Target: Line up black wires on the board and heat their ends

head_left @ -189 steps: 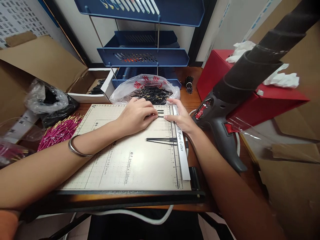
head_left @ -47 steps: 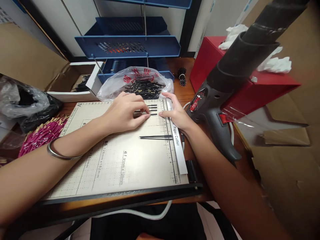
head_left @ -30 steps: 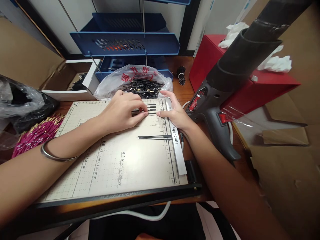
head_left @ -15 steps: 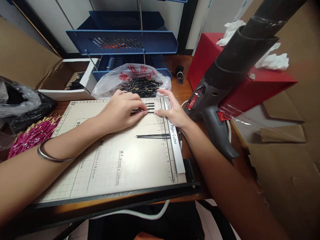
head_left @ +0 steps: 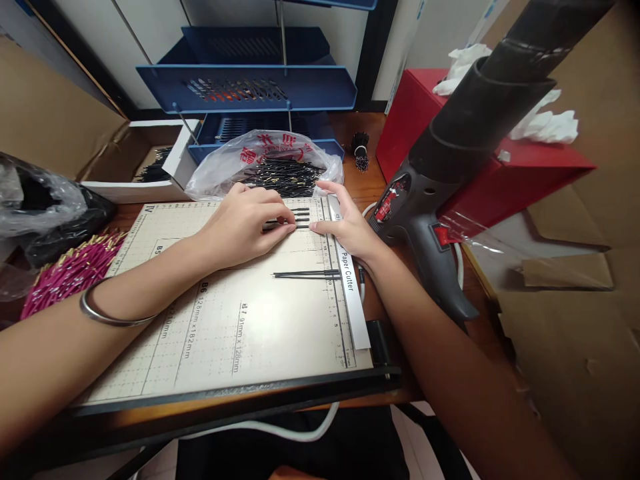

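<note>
My left hand [head_left: 251,223] lies over the upper part of the cream paper cutter board [head_left: 200,353], thumb and fingertips pinched on a thin black wire [head_left: 302,227]. Several more black wires [head_left: 302,215] poke out to the right of those fingertips, roughly parallel. My right hand [head_left: 347,230] spans the cutter's metal strip [head_left: 356,313]. Its thumb tip meets the right end of the pinched wire, while the index finger stretches forward, well apart from the thumb; its other fingers are hidden. Nearer to me, a few loose black wires [head_left: 305,273] lie across the board, reaching the strip.
Behind the board sits a clear plastic bag [head_left: 215,170] full of black wires. Magenta wires [head_left: 75,267] lie at left, near a white box [head_left: 133,192]. Blue trays [head_left: 320,87] stand at the back. On the right are a black heat gun [head_left: 435,227] and a red box [head_left: 545,160].
Both hands keep nearly the same place and grip. The whole view has shifted very slightly; nothing is picked up or let go.
</note>
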Tool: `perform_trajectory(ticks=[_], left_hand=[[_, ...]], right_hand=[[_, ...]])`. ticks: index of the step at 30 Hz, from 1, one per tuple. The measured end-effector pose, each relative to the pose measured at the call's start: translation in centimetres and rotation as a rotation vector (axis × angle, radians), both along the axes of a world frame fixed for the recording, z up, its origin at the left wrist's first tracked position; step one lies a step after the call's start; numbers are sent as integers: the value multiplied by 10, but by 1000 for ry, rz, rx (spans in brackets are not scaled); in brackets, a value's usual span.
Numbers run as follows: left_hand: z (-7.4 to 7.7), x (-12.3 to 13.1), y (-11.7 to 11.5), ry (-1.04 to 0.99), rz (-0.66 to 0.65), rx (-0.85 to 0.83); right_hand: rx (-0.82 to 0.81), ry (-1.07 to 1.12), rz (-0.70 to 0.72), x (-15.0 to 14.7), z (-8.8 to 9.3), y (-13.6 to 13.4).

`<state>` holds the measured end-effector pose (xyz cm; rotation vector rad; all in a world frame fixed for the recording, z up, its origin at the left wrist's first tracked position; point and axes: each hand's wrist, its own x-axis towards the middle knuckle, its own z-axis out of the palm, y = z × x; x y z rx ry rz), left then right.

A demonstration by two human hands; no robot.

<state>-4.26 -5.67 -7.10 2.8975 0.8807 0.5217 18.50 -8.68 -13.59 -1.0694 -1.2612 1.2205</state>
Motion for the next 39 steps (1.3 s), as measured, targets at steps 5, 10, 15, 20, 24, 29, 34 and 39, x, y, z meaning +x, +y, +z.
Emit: perform_trajectory(ticks=[5, 10, 15, 20, 24, 29, 34, 39], left_hand=[[1, 0, 0, 4, 0, 2], [2, 0, 0, 15, -3, -4], [2, -1, 1, 9, -17, 17], [5, 1, -3, -75, -157, 118], [11, 7, -13, -72, -396, 128], [12, 10, -21, 23, -478, 75], [12, 10, -22, 47, -495, 98], [12, 10, -23, 29, -496, 65]], right_hand=[[-24, 9, -10, -1, -1, 0], [-29, 5, -21, -1, -4, 1], [-20, 9, -10, -1, -5, 1], [-66, -6, -32, -1, -1, 0], [-47, -25, -40, -1, 0, 0], [-49, -30, -24, -2, 1, 0], [-56, -82, -66, -3, 7, -3], [-53, -89, -65, -2, 6, -3]])
